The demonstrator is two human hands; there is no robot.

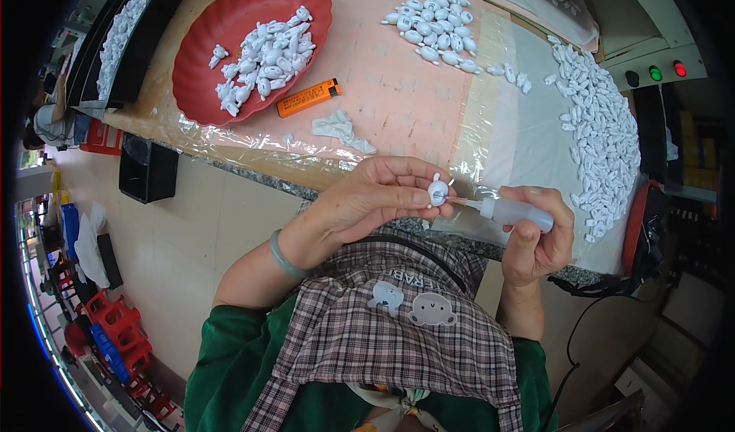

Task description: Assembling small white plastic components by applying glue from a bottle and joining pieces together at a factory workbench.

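Observation:
Between the thumb and fingers of my left hand (375, 198) is a small white plastic figure piece (438, 193), rounded with little ear-like tips. My right hand (540, 233) grips a translucent squeeze bottle (517, 212) lying nearly level. Its thin nozzle points left and meets, or nearly meets, the figure piece; I cannot tell which. Both hands are just above the table's near edge. Beyond them, a crumpled white tissue (342, 130) and an orange lighter (308, 97) lie on the pinkish table cover (383, 80).
A red scalloped bowl (200, 57) holding many white figures stands at the far left. White rounded pieces (436, 22) are grouped at the back. Small white parts (601, 141) form a large heap on the right. Beside it is a machine with green and red buttons (668, 71).

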